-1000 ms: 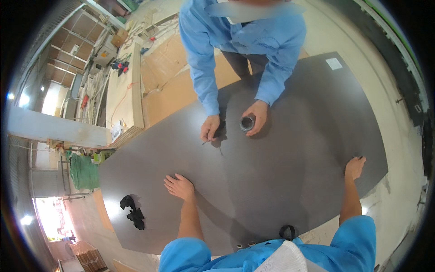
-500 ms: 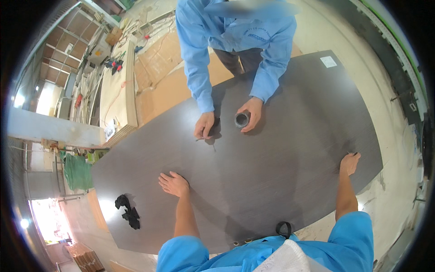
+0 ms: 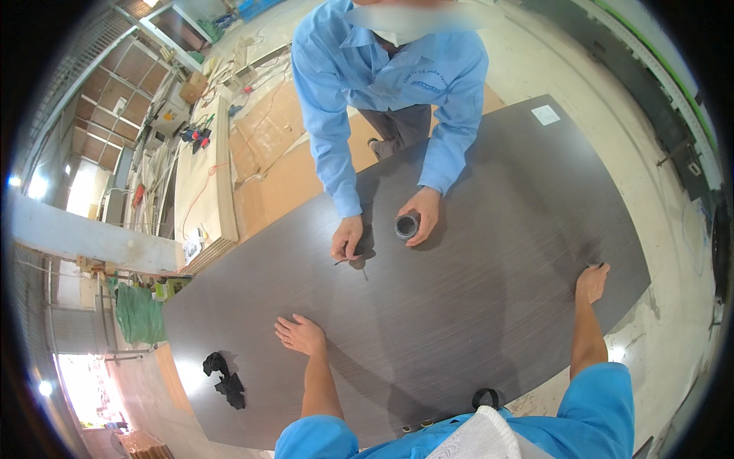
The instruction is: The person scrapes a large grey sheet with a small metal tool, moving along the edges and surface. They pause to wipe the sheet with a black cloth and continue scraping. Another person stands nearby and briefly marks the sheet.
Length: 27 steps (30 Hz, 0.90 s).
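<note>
A large dark grey panel with a wood-like grain [image 3: 459,306] lies flat in front of me. My left hand [image 3: 300,334] rests on its left part, palm down with the fingers spread. Near the panel's right end is my right hand [image 3: 592,282], its fingers closed at the surface. Something small and dark pokes out at the fingertips, too small to name. Across from me a person in a blue shirt [image 3: 394,84] holds a dark open-topped jar [image 3: 407,225] in one hand. A thin tool is pinched in that person's other hand [image 3: 348,239], low over the panel.
Crumpled black cloth [image 3: 224,380] lies on the panel's left end. A white label [image 3: 545,115] sits at the far right corner. Stacked boards [image 3: 206,183] and cardboard sheets [image 3: 264,161] are beyond the far left edge. A green bag [image 3: 139,314] stands to the left.
The view has shifted slightly, so the panel sits a little lower. My hands keep nearly the same places on it. The other person still holds the jar and thin tool.
</note>
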Available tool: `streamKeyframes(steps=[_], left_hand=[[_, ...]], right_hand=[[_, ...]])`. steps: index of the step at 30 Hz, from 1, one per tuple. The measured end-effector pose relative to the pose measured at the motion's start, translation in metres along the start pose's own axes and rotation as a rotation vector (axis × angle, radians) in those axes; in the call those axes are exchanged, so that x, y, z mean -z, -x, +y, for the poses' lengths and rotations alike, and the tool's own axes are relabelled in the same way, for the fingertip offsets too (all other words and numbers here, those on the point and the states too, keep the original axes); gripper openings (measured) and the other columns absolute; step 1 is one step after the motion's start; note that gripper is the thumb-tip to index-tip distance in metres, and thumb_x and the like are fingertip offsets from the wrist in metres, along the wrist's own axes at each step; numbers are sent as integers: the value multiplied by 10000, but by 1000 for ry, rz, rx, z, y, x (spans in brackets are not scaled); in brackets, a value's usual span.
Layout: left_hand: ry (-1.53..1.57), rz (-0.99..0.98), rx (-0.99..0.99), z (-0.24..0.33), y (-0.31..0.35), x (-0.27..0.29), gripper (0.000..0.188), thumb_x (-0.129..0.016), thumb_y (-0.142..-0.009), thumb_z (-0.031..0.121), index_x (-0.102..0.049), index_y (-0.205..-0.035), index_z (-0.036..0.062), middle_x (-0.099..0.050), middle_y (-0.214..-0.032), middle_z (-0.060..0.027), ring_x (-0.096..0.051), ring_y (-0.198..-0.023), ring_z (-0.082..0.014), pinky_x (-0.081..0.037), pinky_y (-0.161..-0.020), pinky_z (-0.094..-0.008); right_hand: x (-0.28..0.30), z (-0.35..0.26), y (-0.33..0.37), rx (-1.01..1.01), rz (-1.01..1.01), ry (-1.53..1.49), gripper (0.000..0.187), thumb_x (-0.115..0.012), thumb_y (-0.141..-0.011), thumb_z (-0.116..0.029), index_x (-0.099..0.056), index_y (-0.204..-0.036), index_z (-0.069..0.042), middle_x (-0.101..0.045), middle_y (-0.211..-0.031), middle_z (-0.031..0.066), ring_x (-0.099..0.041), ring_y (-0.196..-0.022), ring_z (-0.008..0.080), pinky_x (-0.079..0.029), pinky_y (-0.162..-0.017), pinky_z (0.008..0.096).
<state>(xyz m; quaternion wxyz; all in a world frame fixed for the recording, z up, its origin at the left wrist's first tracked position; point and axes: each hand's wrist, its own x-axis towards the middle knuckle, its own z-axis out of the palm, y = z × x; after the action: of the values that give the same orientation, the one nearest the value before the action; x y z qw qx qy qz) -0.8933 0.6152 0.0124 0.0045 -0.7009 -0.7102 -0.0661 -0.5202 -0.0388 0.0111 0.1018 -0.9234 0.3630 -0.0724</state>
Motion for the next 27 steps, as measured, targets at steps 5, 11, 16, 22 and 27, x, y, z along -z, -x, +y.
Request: streamKeyframes(steps=[5,11,16,22,27], left_hand=[[3,-3,5,1,1,1,646,-399,-1157,440,-378,-1674,53,-357,-1754,-161,-286,-1638,-357,-249,-1324,-507],[17,-20,13,3,3,4,646,-370,-1164,447,-364,-1681,58,-339,-1762,-163,-272,-1644,-350,-237,-1335,-507],[2,-43,14,3,3,6,654,-355,-1170,456,-347,-1689,58,-323,-1769,-164,-262,-1648,-348,-241,-1335,-511],[-9,-43,18,4,2,5,655,-356,-1170,459,-346,-1689,59,-328,-1766,-168,-264,-1648,-351,-246,-1332,-519],[5,-16,4,2,2,2,650,-372,-1168,456,-360,-1683,60,-338,-1761,-167,-277,-1642,-355,-250,-1329,-517]], right_hand=[[4,-3,2,2,0,-38,428,-474,-1138,-256,-484,-1509,-42,-660,-1461,221,-684,-1277,414,-552,-1044,520],[6,-2,-1,-21,-62,-30,466,-435,-1149,-273,-461,-1553,-42,-632,-1503,221,-651,-1337,412,-535,-1087,528],[0,-1,-3,-8,-13,-14,450,-463,-1138,-267,-474,-1529,-44,-659,-1455,220,-672,-1297,411,-545,-1064,514],[-3,-1,-4,-39,-21,-24,455,-456,-1144,-281,-472,-1533,-46,-657,-1454,221,-677,-1286,403,-547,-1064,510],[-3,0,-4,-41,-17,-1,446,-462,-1142,-290,-483,-1513,-42,-670,-1434,216,-680,-1278,403,-555,-1046,503]])
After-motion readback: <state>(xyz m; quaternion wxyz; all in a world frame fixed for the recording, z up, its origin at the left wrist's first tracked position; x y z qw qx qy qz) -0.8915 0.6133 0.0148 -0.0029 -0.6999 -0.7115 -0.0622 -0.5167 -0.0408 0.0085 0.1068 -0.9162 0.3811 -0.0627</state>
